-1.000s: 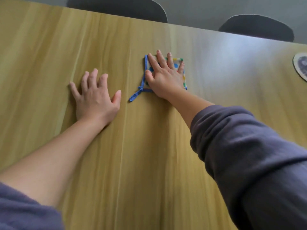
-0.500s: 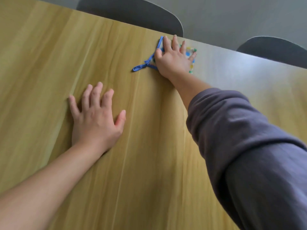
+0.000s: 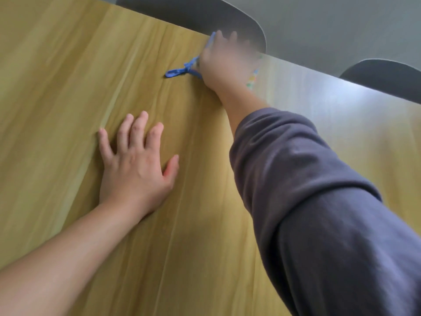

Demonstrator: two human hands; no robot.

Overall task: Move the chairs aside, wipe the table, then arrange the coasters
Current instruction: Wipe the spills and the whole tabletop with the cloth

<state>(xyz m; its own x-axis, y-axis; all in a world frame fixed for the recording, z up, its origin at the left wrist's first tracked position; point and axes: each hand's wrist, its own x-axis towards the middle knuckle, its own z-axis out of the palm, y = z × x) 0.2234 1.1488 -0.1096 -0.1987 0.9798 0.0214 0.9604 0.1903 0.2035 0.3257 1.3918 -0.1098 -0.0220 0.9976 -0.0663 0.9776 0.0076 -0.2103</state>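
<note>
Cloth (image 3: 251, 79) is up at the far edge of the wooden table (image 3: 68, 65), pretty much buried under my right hand (image 3: 224, 65). All you can really see of it is the blue trim along the left side, a blue hanging loop (image 3: 180, 71) trailing off to the left on the tabletop, and a bit of multicoloured edge peeking out on the right of my wrist. My right hand is pressed flat on top of it, palm down, fingers stretched out toward the table edge and a little spread. That hand is blurry, so I can't say more about the fingertips than that; they look like they reach right to the edge or slightly past it.

My left hand (image 3: 134, 169) is planted flat on the bare wood nearer to me, well apart from the cloth. Fingers are spread, thumb sticking out to the right, nothing under it or in it. That forearm is bare, while my right arm has a dark purple-grey sleeve (image 3: 319, 201) pushed up to about mid-forearm.

Behind the table's far edge there are two dark chair backs: one chair (image 3: 193, 17) right behind my right hand, and another chair (image 3: 385, 76) further right. Grey floor beyond them.
</note>
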